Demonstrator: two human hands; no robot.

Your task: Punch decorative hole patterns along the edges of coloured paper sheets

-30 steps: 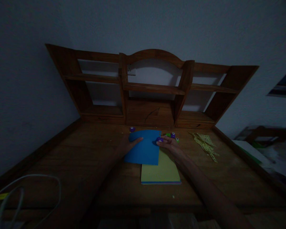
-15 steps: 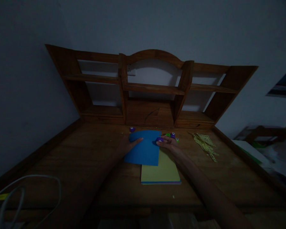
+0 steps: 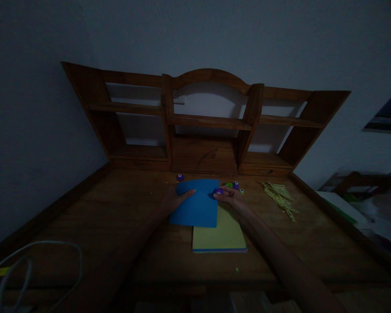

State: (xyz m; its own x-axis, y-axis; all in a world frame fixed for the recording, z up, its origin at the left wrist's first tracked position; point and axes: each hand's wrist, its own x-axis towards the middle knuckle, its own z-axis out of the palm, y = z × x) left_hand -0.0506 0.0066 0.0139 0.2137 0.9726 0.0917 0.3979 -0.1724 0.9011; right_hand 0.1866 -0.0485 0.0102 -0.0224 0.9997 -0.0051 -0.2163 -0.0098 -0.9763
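Head view: desk (image 3: 101, 217) of brown wood, visible grain, matte in low light. At its back, a wooden hutch (image 3: 211, 121), square compartments and 1 arched top rail. On the desk, a flat paper stack (image 3: 220, 239), yellow on top, blue and purplish edges below. A blue sheet (image 3: 197, 211), smooth, its far left edge curved, overlaps the stack between both hands. Right of these, tangled yellow paper strips (image 3: 282, 195), perforated. Left hand (image 3: 174, 200): thumb over the sheet's left side, holding it; other fingers hidden. Right hand (image 3: 233, 198): thumb and fingers closed around 1 rounded purple piece (image 3: 218, 191) at the sheet's right edge. Beyond the sheet, 1 similar purple knob (image 3: 180, 177); behind the right hand, small purple and green pieces (image 3: 236, 185). Nearest edge: 1 pale scrap (image 3: 236, 269).
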